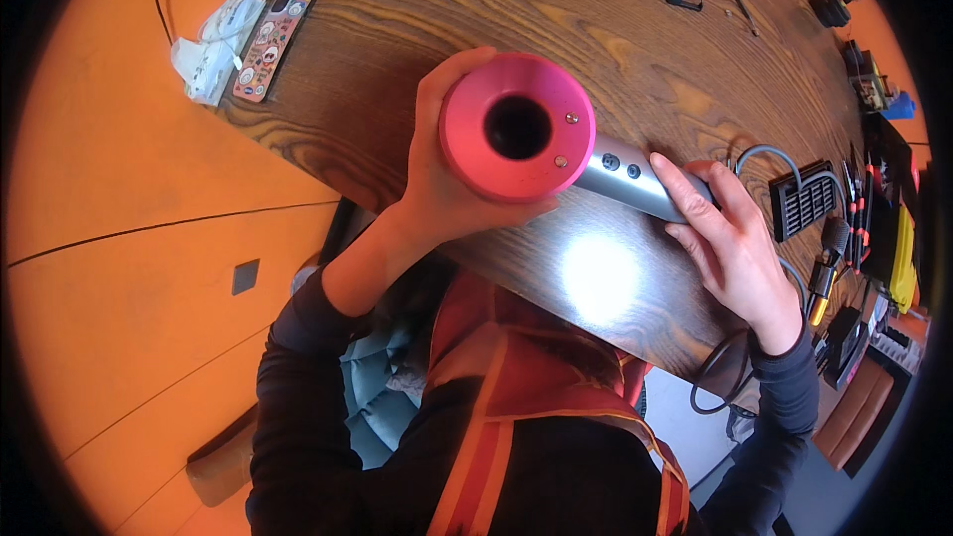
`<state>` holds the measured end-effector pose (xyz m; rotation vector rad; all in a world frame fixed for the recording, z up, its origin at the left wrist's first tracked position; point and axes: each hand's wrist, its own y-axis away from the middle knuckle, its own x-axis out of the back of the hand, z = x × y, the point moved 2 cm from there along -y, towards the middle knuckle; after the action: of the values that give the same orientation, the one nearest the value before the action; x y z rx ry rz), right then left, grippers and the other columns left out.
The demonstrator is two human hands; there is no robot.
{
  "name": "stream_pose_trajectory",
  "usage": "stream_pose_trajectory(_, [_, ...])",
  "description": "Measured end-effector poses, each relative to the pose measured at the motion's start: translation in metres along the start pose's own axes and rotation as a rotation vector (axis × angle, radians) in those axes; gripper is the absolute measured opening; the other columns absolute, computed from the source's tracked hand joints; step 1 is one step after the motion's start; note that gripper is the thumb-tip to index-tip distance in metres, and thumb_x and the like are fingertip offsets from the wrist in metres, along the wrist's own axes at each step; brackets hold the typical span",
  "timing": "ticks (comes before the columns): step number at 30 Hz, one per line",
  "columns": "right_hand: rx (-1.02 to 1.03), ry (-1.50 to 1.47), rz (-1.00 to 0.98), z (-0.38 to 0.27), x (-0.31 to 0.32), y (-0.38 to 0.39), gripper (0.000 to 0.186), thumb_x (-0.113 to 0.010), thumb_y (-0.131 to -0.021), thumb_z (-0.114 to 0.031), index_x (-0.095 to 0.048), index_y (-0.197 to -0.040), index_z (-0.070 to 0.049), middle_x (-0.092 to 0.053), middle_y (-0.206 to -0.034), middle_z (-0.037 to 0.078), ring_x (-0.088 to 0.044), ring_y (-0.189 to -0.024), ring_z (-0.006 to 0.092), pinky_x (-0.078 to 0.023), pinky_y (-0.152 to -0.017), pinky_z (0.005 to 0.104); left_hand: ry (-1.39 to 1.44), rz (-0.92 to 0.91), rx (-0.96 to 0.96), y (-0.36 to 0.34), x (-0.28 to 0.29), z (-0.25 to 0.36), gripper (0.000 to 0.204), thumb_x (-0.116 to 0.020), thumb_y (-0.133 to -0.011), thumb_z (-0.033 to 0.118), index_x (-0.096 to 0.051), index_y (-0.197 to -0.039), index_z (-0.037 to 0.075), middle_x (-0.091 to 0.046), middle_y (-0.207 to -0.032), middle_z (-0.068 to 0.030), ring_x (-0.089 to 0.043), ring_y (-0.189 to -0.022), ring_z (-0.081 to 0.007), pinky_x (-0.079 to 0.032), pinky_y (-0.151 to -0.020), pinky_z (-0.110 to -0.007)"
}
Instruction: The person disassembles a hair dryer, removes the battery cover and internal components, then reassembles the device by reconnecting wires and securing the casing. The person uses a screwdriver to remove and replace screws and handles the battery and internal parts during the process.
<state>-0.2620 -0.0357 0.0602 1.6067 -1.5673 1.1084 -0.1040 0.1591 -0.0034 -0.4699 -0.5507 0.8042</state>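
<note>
A hair dryer (517,69) with a round pink head and a silver-grey handle is held up over the wooden table. Its open round end faces up toward me, dark inside, with two small buttons on the pink rim. My left hand (429,154) wraps round the left side and underside of the pink head. On the handle, near its lower right end, my right hand (723,233) is closed, fingers on top and thumb below. Two dark buttons on the handle lie between the head and my right fingers. The handle's far end is hidden by that hand.
At the table's far left lie a phone in a patterned case (272,46) and a white power strip (213,50) with cables. Right of my right hand stand a black bit set (804,201), a screwdriver (824,268) and several red-and-black tools. A dark cable (703,392) hangs by the near edge.
</note>
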Motion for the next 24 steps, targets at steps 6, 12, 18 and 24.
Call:
stream_pose_trajectory(6, [-0.043,-0.046,-0.028,-0.002,0.002,0.001,0.059,-0.065,-0.074,-0.01,-0.048,-0.129,-0.019,-0.051,-0.094,0.013,-0.052,-0.077,0.0274,-0.046,-0.071,0.0368,0.01,-0.011,0.001,0.002,0.001,0.0,0.107,-0.087,-0.049,0.023,-0.022,-0.132,0.003,-0.043,-0.123,-0.0132,-0.047,-0.112,-0.0223,-0.04,-0.094,-0.035])
stream_pose_trajectory(12, [-0.167,-0.163,-0.086,-0.007,0.009,0.013,0.067,-0.067,-0.074,-0.018,-0.04,-0.135,-0.021,-0.053,-0.093,0.014,-0.055,-0.076,0.0301,-0.047,-0.069,0.0386,0.08,-0.097,0.016,-0.003,0.009,-0.004,0.105,-0.088,-0.049,0.02,-0.023,-0.131,0.005,-0.045,-0.121,-0.0125,-0.048,-0.111,-0.0217,-0.041,-0.094,-0.036])
stream_pose_trajectory(18, [-0.271,-0.248,-0.206,0.0,0.007,0.024,0.062,-0.065,-0.078,-0.017,-0.036,-0.132,-0.005,-0.046,-0.129,0.019,-0.051,-0.11,0.0382,-0.043,-0.09,0.0378,0.122,-0.026,0.039,-0.002,0.009,-0.014,0.101,-0.085,-0.054,0.018,-0.022,-0.131,0.004,-0.045,-0.118,-0.0135,-0.047,-0.111,-0.0228,-0.041,-0.094,-0.036])
stream_pose_trajectory(24, [-0.337,-0.3,-0.007,-0.002,-0.007,0.021,0.059,-0.064,-0.08,-0.019,-0.037,-0.13,-0.004,-0.05,-0.124,0.02,-0.052,-0.108,0.0385,-0.044,-0.089,0.0385,0.038,0.454,-0.079,0.035,-0.013,0.041,0.071,-0.069,-0.07,0.003,-0.026,-0.127,0.0,-0.04,-0.117,-0.0136,-0.045,-0.104,-0.0216,-0.04,-0.091,-0.036])
